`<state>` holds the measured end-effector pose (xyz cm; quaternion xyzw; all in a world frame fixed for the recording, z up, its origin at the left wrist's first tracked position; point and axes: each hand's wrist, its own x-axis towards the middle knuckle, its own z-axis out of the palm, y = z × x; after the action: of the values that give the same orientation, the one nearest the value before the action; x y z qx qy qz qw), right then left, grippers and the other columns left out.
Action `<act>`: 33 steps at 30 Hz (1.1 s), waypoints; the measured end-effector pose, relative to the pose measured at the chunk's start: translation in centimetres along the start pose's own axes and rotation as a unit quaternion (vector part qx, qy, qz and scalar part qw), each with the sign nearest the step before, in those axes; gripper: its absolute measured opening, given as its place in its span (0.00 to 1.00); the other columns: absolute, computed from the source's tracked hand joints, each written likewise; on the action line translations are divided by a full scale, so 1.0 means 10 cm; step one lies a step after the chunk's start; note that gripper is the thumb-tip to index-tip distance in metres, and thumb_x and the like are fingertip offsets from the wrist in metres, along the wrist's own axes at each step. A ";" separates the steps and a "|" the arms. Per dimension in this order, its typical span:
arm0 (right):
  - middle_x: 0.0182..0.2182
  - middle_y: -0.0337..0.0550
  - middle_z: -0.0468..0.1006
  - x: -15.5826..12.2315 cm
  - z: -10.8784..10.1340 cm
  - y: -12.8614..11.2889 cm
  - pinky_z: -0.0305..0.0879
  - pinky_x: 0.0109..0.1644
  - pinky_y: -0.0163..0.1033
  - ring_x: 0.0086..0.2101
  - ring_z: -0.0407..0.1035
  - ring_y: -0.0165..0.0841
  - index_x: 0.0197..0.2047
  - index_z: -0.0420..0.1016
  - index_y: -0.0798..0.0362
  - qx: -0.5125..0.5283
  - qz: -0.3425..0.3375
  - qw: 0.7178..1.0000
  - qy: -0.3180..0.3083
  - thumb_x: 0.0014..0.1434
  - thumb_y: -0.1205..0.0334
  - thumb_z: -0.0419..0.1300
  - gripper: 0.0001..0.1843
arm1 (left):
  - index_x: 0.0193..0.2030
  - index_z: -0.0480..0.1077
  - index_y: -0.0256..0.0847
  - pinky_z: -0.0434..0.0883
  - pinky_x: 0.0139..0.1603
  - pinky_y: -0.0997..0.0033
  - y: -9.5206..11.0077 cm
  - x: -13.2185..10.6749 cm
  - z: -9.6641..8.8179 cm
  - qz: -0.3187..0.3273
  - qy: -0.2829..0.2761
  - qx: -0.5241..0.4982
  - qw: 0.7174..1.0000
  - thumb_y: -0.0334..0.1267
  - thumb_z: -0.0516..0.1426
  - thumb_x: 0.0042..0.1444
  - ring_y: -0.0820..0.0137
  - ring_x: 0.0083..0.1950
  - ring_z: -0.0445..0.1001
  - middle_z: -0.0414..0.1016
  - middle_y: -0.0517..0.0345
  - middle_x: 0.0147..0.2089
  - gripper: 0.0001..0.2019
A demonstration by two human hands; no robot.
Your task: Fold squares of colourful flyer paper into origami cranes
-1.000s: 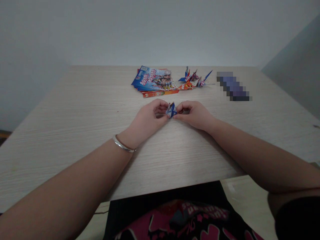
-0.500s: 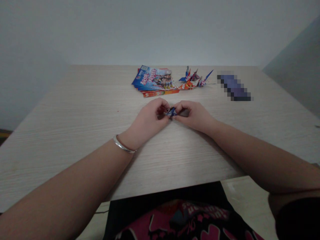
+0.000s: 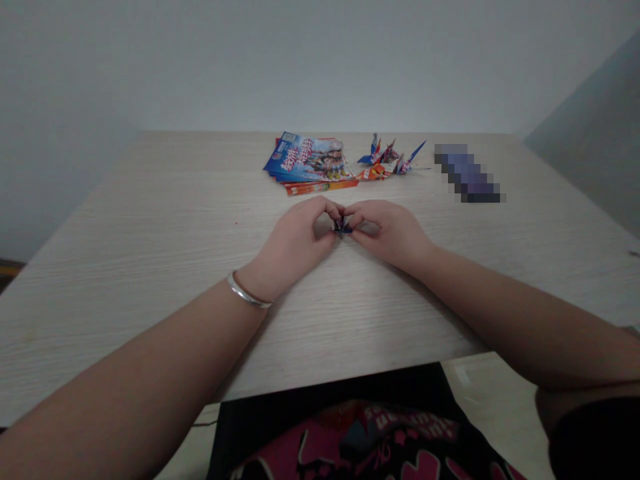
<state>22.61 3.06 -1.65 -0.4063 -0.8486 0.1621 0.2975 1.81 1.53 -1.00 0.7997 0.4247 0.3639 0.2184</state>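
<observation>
A small piece of folded blue paper [image 3: 343, 227] sits between my two hands, low over the table. From its left side my left hand [image 3: 306, 230] pinches it between thumb and fingers; a silver bangle circles that wrist. My right hand [image 3: 387, 227] is closed on the paper's right side, fingertips almost meeting those of the left. Much of the paper is hidden behind the fingers, so its full shape does not show. Beyond the hands lie several folded paper cranes [image 3: 393, 159], blue, red and orange.
A fanned stack of printed leaflets [image 3: 313, 160], blue over orange, lies behind my hands. At the right rear is a dark, pixelated flat object [image 3: 467, 175]. The pale wood-grain table [image 3: 175, 233] meets a wall [image 3: 320, 67] at its far edge.
The fingertips of both hands have drawn closer together over the blue paper, and less of it shows now. Everything else on the table stays in place.
</observation>
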 end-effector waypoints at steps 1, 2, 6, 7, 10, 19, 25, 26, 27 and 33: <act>0.46 0.40 0.85 0.00 0.00 0.00 0.68 0.56 0.47 0.50 0.77 0.41 0.34 0.77 0.47 -0.009 -0.004 1.000 0.001 0.59 0.64 0.61 0.04 | 0.41 0.70 0.43 0.72 0.58 0.60 0.00 0.00 0.00 -0.001 0.002 0.005 1.000 0.26 0.57 0.53 0.62 0.53 0.78 0.81 0.56 0.50 0.10; 0.46 0.40 0.85 -0.01 -0.01 0.00 0.68 0.56 0.47 0.50 0.77 0.41 0.35 0.77 0.47 -0.016 -0.008 1.000 0.002 0.59 0.64 0.61 0.04 | 0.41 0.70 0.43 0.72 0.58 0.60 0.00 0.00 -0.01 0.000 0.004 0.007 1.000 0.27 0.58 0.53 0.62 0.53 0.78 0.81 0.56 0.50 0.10; 0.49 0.40 0.84 -0.02 -0.02 0.00 0.68 0.57 0.46 0.52 0.77 0.40 0.36 0.77 0.47 -0.026 -0.028 0.999 0.008 0.61 0.64 0.61 0.04 | 0.43 0.72 0.42 0.72 0.56 0.62 0.00 -0.01 -0.02 0.011 0.008 0.013 1.000 0.27 0.58 0.54 0.63 0.52 0.78 0.81 0.56 0.49 0.10; 0.50 0.40 0.84 -0.02 -0.01 0.01 0.69 0.57 0.46 0.52 0.77 0.40 0.36 0.77 0.47 -0.026 -0.031 0.999 0.012 0.61 0.65 0.61 0.04 | 0.43 0.72 0.41 0.72 0.56 0.63 0.01 -0.01 -0.02 0.011 0.009 0.018 1.000 0.28 0.58 0.54 0.64 0.51 0.78 0.81 0.57 0.49 0.10; 0.48 0.39 0.85 -0.03 0.01 0.04 0.70 0.54 0.45 0.49 0.78 0.39 0.36 0.77 0.48 -0.026 -0.044 0.998 0.028 0.62 0.64 0.62 0.03 | 0.44 0.74 0.41 0.73 0.53 0.66 0.02 -0.01 -0.03 -0.002 0.010 0.039 0.999 0.28 0.58 0.56 0.66 0.48 0.79 0.82 0.59 0.46 0.10; 0.42 0.42 0.84 -0.01 0.01 0.07 0.69 0.49 0.43 0.44 0.77 0.38 0.34 0.76 0.50 -0.012 -0.064 0.997 0.033 0.60 0.66 0.64 0.03 | 0.44 0.75 0.39 0.72 0.52 0.67 0.03 0.01 -0.03 -0.013 0.004 0.060 0.998 0.32 0.60 0.56 0.66 0.45 0.78 0.81 0.57 0.45 0.09; 0.34 0.41 0.81 0.01 0.01 0.06 0.66 0.44 0.42 0.38 0.73 0.36 0.35 0.76 0.50 -0.017 0.004 1.000 0.021 0.56 0.64 0.66 0.03 | 0.43 0.76 0.38 0.72 0.50 0.66 -0.01 0.01 -0.01 -0.010 -0.009 0.065 0.998 0.36 0.59 0.58 0.65 0.44 0.76 0.81 0.55 0.44 0.08; 0.33 0.40 0.80 0.02 0.01 0.06 0.66 0.44 0.42 0.37 0.72 0.36 0.35 0.76 0.50 -0.004 0.019 1.000 0.023 0.54 0.64 0.66 0.04 | 0.42 0.77 0.38 0.71 0.49 0.66 -0.01 0.01 -0.01 -0.016 -0.013 0.068 0.997 0.37 0.59 0.58 0.65 0.44 0.76 0.81 0.55 0.43 0.08; 0.33 0.40 0.80 0.02 0.02 0.06 0.66 0.43 0.41 0.36 0.72 0.35 0.35 0.74 0.50 0.019 0.035 0.999 0.026 0.53 0.64 0.67 0.06 | 0.41 0.77 0.38 0.71 0.48 0.65 -0.02 0.01 -0.01 -0.020 -0.018 0.071 0.997 0.38 0.59 0.58 0.65 0.43 0.76 0.81 0.54 0.42 0.08; 0.29 0.35 0.77 0.03 0.08 0.05 0.66 0.37 0.39 0.30 0.70 0.31 0.45 0.70 0.49 0.200 0.089 0.976 -0.017 0.53 0.59 0.66 0.16 | 0.36 0.76 0.39 0.66 0.39 0.68 -0.01 0.03 -0.02 -0.045 -0.055 0.050 0.996 0.39 0.55 0.62 0.67 0.37 0.73 0.79 0.57 0.36 0.10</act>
<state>22.25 3.56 -2.39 -0.4098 -0.7645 0.3607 0.3427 1.76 1.83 -0.83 0.8083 0.4653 0.2877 0.2176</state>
